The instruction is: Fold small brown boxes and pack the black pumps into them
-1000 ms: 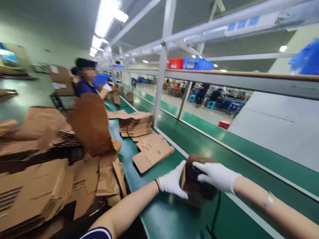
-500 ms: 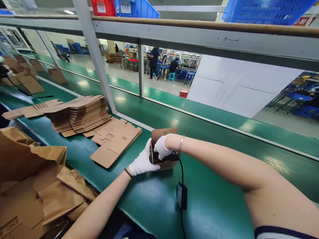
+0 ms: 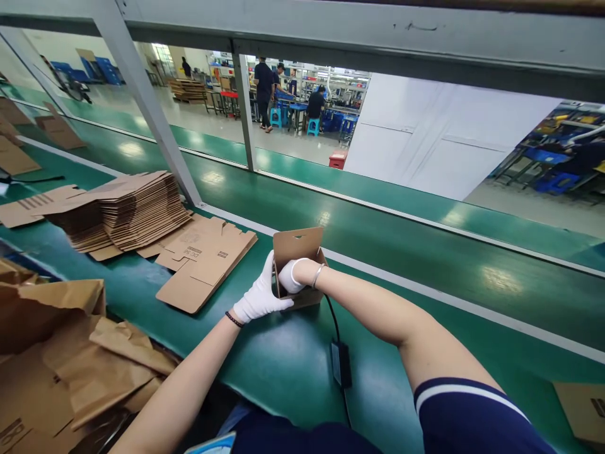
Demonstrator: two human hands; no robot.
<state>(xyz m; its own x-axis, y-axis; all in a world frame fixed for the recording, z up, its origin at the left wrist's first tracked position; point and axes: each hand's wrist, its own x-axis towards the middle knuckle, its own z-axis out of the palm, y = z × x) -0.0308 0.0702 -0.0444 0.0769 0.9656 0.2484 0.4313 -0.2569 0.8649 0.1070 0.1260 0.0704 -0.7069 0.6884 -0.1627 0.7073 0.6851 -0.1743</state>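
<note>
A small brown cardboard box [image 3: 299, 244] stands on the green work surface, its lid flap up. My left hand [image 3: 261, 296], in a white glove, grips the box's left side, thumb and fingers spread around it. Inside the box is my gloved right hand [image 3: 292, 276]; its fingers are hidden by the box walls, so what they hold cannot be seen. A black cable [image 3: 333, 315] runs out over the box's right edge to a flat black adapter block [image 3: 341, 364], which lies on the surface in front.
Flat cardboard blanks [image 3: 208, 255] and a thick stack of folded ones [image 3: 142, 208] lie to the left. Crumpled brown paper [image 3: 89, 359] fills the lower left. A metal post [image 3: 146, 101] rises behind the stack. Another cardboard piece [image 3: 583, 410] lies at the lower right.
My right hand has gone deeper into the box, and the black item that showed under it is now out of sight. The view has tilted downward and shifted right.
</note>
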